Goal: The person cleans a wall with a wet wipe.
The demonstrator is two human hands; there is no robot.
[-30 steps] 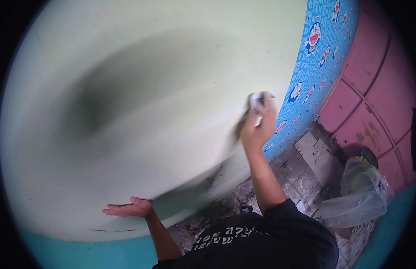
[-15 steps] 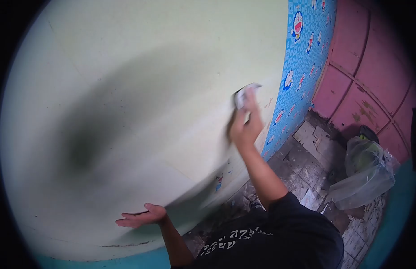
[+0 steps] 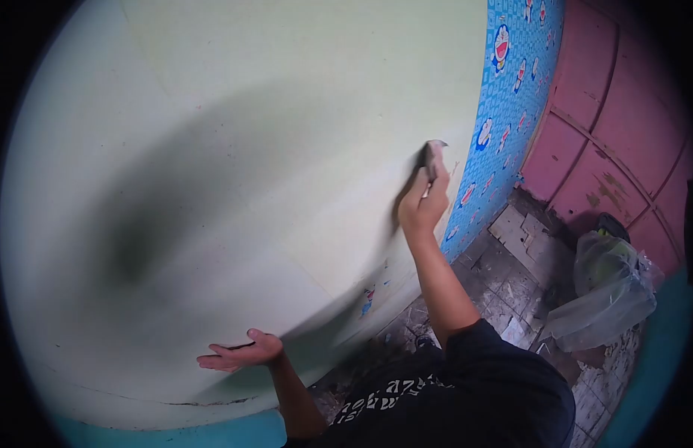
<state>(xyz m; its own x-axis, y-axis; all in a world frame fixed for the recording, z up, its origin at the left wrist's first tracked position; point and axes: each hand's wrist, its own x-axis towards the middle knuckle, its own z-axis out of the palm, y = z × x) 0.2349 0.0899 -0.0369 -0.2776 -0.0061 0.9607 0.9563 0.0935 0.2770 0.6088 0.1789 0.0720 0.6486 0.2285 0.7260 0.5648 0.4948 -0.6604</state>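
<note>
At the pale wall (image 3: 309,187), my right hand (image 3: 423,205) is closed around a small flat scraper-like tool (image 3: 434,155), grey with a thin edge. The fingers cover most of it, so I cannot tell its exact kind. Its far end is right at the wall surface, a little left of the blue cartoon wallpaper (image 3: 485,134). Lower and to the left, my left hand (image 3: 242,353) is open, palm up with fingers stretched, holding nothing in front of the wall's lower part.
Pink panels (image 3: 600,112) form the far right side. A clear plastic bag (image 3: 604,299) with something greenish inside stands on the dirty tiled floor (image 3: 503,261), among scraps. A wallpaper remnant (image 3: 368,299) clings low on the wall. Turquoise paint (image 3: 182,434) runs along the bottom.
My right hand has moved right along the wall with the tool, closer to the blue wallpaper. The left hand has shifted slightly, still open.
</note>
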